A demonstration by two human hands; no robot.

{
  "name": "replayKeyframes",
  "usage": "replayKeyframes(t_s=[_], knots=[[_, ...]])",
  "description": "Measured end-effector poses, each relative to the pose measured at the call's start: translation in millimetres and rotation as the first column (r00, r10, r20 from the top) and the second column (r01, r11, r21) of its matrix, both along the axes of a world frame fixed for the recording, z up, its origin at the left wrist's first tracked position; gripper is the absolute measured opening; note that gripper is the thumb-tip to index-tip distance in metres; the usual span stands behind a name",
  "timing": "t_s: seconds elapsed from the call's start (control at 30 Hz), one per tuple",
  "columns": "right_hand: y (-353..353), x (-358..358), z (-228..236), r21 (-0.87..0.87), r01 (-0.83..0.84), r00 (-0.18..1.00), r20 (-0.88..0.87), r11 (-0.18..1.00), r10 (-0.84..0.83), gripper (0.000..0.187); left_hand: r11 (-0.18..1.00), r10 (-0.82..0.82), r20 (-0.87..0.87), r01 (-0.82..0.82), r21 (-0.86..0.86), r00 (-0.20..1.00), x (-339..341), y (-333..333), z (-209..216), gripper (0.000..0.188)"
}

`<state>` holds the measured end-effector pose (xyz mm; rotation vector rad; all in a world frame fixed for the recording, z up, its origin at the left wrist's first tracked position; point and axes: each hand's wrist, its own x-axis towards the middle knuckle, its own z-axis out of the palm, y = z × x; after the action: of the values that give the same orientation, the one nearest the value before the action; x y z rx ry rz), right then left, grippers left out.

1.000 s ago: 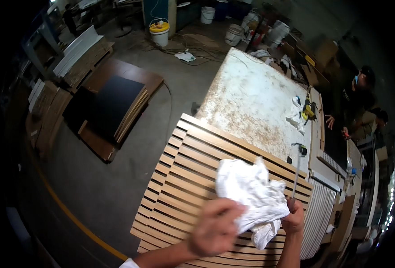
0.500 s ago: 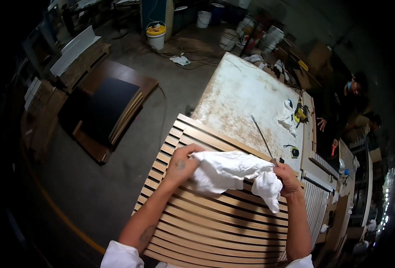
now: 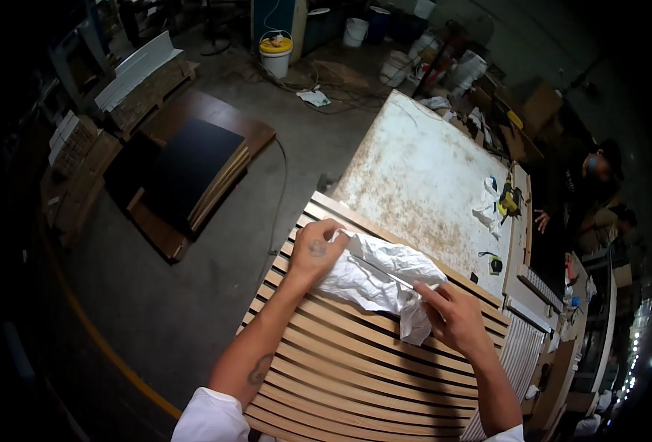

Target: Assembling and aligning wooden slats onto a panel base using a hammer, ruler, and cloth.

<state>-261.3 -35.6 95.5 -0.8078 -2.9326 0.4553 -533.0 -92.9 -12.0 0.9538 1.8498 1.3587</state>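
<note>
A crumpled white cloth (image 3: 370, 283) is spread between my hands, just above a panel of light wooden slats (image 3: 341, 361). At the cloth's left end, my left hand (image 3: 316, 250) pinches the edge between closed fingers. A long thin metal rod (image 3: 385, 272) lies slantwise across the cloth, its far end towards my left hand. My right hand (image 3: 455, 317) is closed on the near end of this rod, index finger stretched along it. Whatever handle it has is hidden in my palm. Some cloth hangs down beside the right fingers.
Beyond the slats is a stained white tabletop (image 3: 422, 162) with a yellow-black power tool (image 3: 509, 199), a tape measure (image 3: 495, 265) and a white rag (image 3: 486, 210). Dark boards (image 3: 197, 166) are stacked at left. A co-worker (image 3: 580, 184) stands at right.
The rod has swung from pointing away over the tabletop to lying across the cloth, pointing left. My right hand has turned over with it. My left hand still pinches the cloth.
</note>
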Motion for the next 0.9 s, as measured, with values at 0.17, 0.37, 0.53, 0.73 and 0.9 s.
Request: replayKeyframes(t_s=[0.17, 0.37, 0.53, 0.73, 0.9], knots=[[8.9, -11.7, -13.2, 0.069, 0.012, 0.998, 0.058, 0.998, -0.016, 0.044, 0.998, 0.027, -0.022, -0.026, 0.060, 0.999, 0.2, -4.2, -0.1, 0.021], [16.4, -18.4, -24.6, 0.072, -0.010, 0.998, 0.066, 0.997, 0.005, 0.049, 0.980, 0.083, -0.293, -0.024, 0.198, 0.953, 30.0, -26.2, 5.1, 0.014], [21.5, -17.9, -20.6, 0.018, 0.016, 0.991, 0.132, 1.000, -0.018, 0.050, 0.965, -0.068, -0.498, 0.183, 0.186, 0.865, 60.8, -33.3, 3.3, 0.010], [13.7, -27.3, -28.3, 0.022, 0.004, 0.995, 0.103, 1.000, -0.007, 0.051, 0.983, 0.100, -0.486, -0.010, 0.184, 0.868, 64.9, -36.5, -5.6, 0.012], [13.2, -35.1, -21.5, -0.009, 0.060, 0.991, 0.117, 0.998, -0.059, 0.055, 0.996, 0.082, -0.616, -0.080, 0.031, 0.783, 70.1, -42.1, -3.9, 0.027]])
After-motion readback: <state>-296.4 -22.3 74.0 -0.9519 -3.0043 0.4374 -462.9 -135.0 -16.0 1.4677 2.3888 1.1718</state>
